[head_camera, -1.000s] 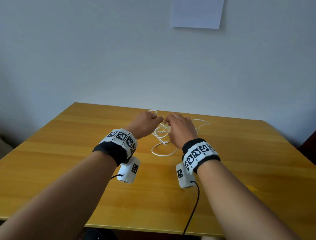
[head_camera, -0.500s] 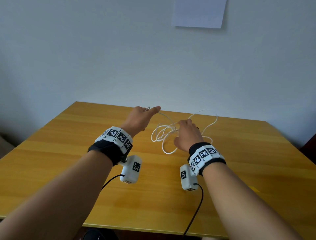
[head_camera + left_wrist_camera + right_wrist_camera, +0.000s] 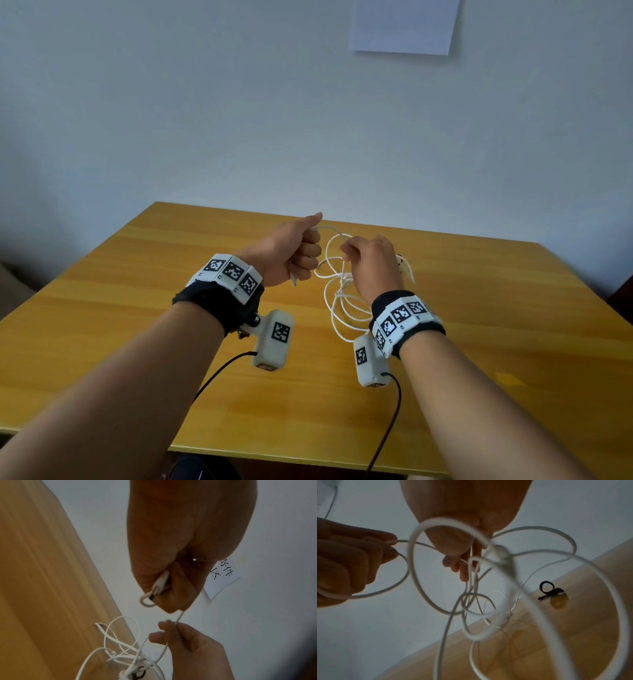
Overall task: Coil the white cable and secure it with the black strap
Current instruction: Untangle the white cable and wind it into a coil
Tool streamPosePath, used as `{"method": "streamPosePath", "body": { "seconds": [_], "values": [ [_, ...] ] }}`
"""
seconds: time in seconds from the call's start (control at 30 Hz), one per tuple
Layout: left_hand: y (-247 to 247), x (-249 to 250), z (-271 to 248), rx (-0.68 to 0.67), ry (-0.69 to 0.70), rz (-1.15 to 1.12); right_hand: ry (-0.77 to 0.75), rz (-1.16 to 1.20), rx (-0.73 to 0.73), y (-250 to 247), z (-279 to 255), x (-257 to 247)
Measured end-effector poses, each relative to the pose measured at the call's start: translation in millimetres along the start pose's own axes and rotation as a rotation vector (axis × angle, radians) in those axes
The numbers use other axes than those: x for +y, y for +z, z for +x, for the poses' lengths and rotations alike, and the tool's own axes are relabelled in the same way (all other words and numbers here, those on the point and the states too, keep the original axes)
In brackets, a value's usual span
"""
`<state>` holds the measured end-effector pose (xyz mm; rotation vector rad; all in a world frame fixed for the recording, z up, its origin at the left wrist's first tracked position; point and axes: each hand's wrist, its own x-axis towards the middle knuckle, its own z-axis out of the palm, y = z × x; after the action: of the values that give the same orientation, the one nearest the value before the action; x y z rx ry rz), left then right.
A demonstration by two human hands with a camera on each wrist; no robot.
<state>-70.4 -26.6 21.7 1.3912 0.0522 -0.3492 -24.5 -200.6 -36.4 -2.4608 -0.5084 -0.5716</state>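
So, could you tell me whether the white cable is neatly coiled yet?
Not yet: the white cable hangs in loose, tangled loops between both hands.

My head camera looks forward and down over both forearms at the tabletop [image 3: 171,308] and wall. Each wrist camera sits close under its palm, facing along my fingers. All three share the white cable [image 3: 337,298] and the wall's paper sheet [image 3: 404,24].

Thin white cable [image 3: 337,291] in loose tangled loops above the table, small black strap [image 3: 547,590] looped, lying on wood
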Motion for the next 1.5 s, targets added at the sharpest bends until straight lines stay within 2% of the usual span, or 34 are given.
{"method": "streamPosePath", "body": {
  "seconds": [0.13,0.2,0.4,0.53,0.67,0.77,0.87,1.03,1.1,1.27,1.33,1.43,1.5],
  "values": [
    [5,-3,1,-0.124,0.014,-0.157,-0.082,-0.172,-0.194,-5,1,-9],
    [10,-5,4,-0.142,0.057,-0.267,-0.087,-0.243,-0.268,-2,2,-13],
    [20,-8,8,-0.090,0.228,-0.470,-0.120,-0.263,-0.302,0,0,-23],
    [21,-6,8,-0.066,0.357,-0.428,-0.163,-0.249,-0.297,8,1,-18],
    [21,-6,15,0.072,0.426,-0.373,-0.161,-0.248,-0.314,11,1,-20],
    [19,-6,19,0.182,0.479,-0.212,-0.131,-0.204,-0.330,8,0,-18],
    [17,-8,17,0.335,0.507,0.160,-0.131,-0.188,-0.352,3,-2,-18],
    [16,-21,24,0.259,0.514,0.643,-0.178,-0.260,-0.346,-3,-1,-20],
    [13,-25,28,0.282,0.520,0.802,-0.183,-0.280,-0.358,-7,0,-21],
    [1,-27,35,0.340,0.407,1.169,-0.205,-0.249,-0.321,-16,2,-20],
    [-1,-28,37,0.349,0.342,1.251,-0.206,-0.276,-0.321,-17,3,-19],
    [3,-28,35,0.314,0.266,1.222,-0.201,-0.305,-0.323,-19,5,-19],
    [6,-27,33,0.307,0.269,1.261,-0.201,-0.319,-0.325,-20,5,-19]
  ]
}}
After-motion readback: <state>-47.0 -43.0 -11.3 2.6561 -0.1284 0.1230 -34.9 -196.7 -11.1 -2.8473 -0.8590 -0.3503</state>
